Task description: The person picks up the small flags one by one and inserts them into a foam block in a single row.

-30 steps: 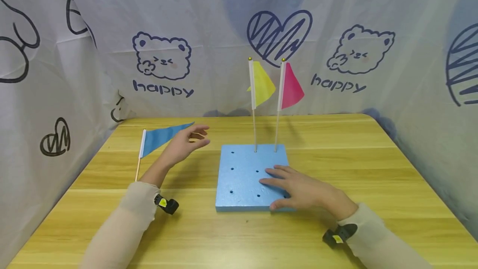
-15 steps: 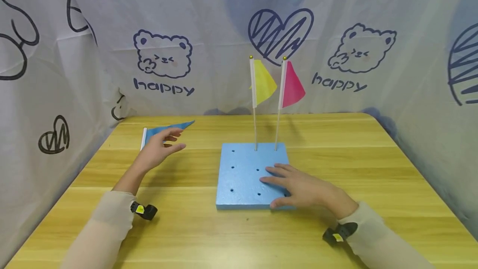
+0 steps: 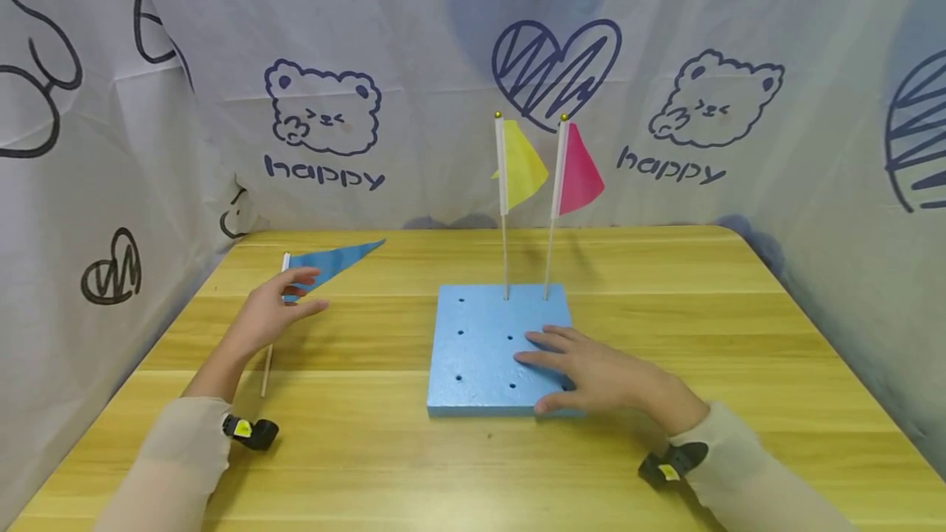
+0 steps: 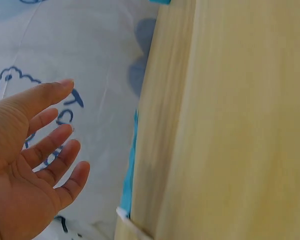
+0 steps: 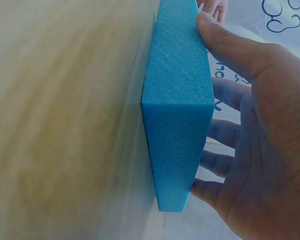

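Observation:
A blue pennant flag (image 3: 338, 261) lies on the table at the left, its thin stick pointing toward me. Over its white sleeve hovers my left hand (image 3: 266, 317), which covers part of the stick. In the left wrist view the fingers (image 4: 57, 165) are loosely bent and apart from the flag. My right hand (image 3: 606, 369) rests spread on the right side of a blue foam board (image 3: 480, 360) with holes. The right wrist view shows its fingertips against the board's top face. A yellow flag (image 3: 523, 167) and a pink flag (image 3: 580, 171) stand upright in holes along the board's back edge.
The wooden table (image 3: 384, 466) ends at a hanging white cloth (image 3: 436, 105) printed with bears and hearts, which also closes off both sides. Black straps with small cameras sit on both wrists.
My left hand has moved left and toward me, from beyond the blue flag's tip side to above its sleeve. The right hand, the board and the flags have stayed put.

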`<state>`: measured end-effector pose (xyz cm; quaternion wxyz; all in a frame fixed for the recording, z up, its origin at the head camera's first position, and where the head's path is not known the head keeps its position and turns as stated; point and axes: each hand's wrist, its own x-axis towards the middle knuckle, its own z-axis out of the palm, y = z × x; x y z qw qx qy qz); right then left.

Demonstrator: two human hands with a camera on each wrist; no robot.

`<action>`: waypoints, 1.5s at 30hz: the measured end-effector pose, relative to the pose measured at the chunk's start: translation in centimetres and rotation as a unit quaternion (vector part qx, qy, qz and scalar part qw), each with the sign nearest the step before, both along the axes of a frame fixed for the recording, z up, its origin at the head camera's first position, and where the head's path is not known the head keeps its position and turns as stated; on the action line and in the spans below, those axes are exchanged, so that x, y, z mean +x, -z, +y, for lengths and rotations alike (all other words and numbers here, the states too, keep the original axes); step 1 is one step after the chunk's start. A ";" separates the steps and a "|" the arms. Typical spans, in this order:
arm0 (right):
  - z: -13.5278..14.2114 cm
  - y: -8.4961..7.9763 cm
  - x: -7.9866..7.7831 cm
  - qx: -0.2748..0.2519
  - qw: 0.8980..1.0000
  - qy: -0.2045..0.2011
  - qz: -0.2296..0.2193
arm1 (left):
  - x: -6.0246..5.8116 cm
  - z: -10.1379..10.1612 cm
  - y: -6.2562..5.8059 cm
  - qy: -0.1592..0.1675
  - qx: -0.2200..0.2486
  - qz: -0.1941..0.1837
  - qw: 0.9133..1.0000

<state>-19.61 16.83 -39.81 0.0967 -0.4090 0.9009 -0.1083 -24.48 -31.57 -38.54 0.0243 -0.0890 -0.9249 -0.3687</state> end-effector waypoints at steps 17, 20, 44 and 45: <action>0.2 0.1 0.0 0.000 1.000 0.001 0.004 | 0.6 -3.9 1.9 -0.016 -0.035 -0.029 0.999; 0.3 0.2 0.0 0.004 1.000 0.003 0.005 | 0.6 -4.4 2.3 -0.017 -0.045 -0.036 0.998; 0.0 -0.1 0.1 0.004 1.000 0.006 -0.006 | 0.5 -6.4 3.6 -0.013 -0.062 -0.068 0.996; 0.0 -0.1 0.1 0.005 1.000 0.006 -0.005 | 0.5 -6.5 3.7 -0.013 -0.064 -0.067 0.996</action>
